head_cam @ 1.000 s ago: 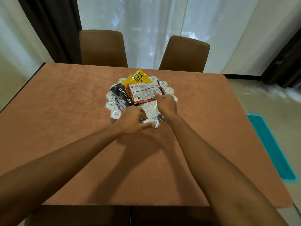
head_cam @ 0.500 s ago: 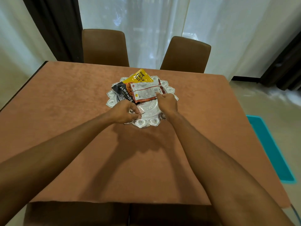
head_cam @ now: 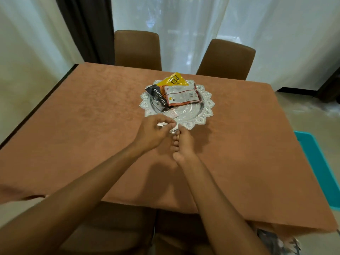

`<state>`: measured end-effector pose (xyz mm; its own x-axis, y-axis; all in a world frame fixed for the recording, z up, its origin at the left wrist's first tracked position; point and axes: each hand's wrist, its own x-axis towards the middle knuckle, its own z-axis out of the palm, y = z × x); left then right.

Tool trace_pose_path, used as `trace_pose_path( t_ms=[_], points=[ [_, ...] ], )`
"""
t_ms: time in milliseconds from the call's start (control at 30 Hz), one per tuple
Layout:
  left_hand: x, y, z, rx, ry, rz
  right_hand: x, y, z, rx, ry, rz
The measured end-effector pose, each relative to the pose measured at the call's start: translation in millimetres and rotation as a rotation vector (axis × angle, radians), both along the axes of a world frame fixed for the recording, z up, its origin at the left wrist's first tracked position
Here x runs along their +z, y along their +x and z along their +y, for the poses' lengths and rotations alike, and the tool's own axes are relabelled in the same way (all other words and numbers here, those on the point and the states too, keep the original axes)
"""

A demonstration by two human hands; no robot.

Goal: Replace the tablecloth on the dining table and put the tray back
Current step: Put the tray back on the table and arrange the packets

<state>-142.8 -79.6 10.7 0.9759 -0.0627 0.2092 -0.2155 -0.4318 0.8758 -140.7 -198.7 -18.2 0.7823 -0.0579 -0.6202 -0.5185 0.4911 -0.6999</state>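
Both hands are meeting at the near rim of the silver tray [head_cam: 207,105] on the brown tablecloth [head_cam: 82,129].
It is sitting near the cloth's middle, carrying a yellow packet [head_cam: 173,80], a black almonds packet [head_cam: 159,100] and a white-and-red packet [head_cam: 182,96] toward its far side. The left hand [head_cam: 153,134] seems to be pinching the scalloped rim, though blur is hiding the contact; the right hand [head_cam: 184,145] is curling its fingers beside it, and I cannot tell whether it is gripping anything.

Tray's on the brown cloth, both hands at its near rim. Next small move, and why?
Probably lift the left hand and right hand off the tray and draw them back: it lies flat on the tablecloth, about mid-width, with the packets on it.
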Motion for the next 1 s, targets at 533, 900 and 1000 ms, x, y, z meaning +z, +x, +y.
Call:
trace_pose_path(
  t_ms=[533, 900, 1000],
  points=[
    [-18, -198, 193, 0.376, 0.120, 0.213, -28, -151, 224, 0.383, 0.381, 0.245],
    [-60, -381, 480, 0.470, -0.585, 0.508, -37, -298, 493, 0.986, -0.526, -0.295],
    [-79, -459, 572, 0.669, -0.623, 0.633, -60, -343, 576, 1.134, -0.622, -0.343]
  ],
)
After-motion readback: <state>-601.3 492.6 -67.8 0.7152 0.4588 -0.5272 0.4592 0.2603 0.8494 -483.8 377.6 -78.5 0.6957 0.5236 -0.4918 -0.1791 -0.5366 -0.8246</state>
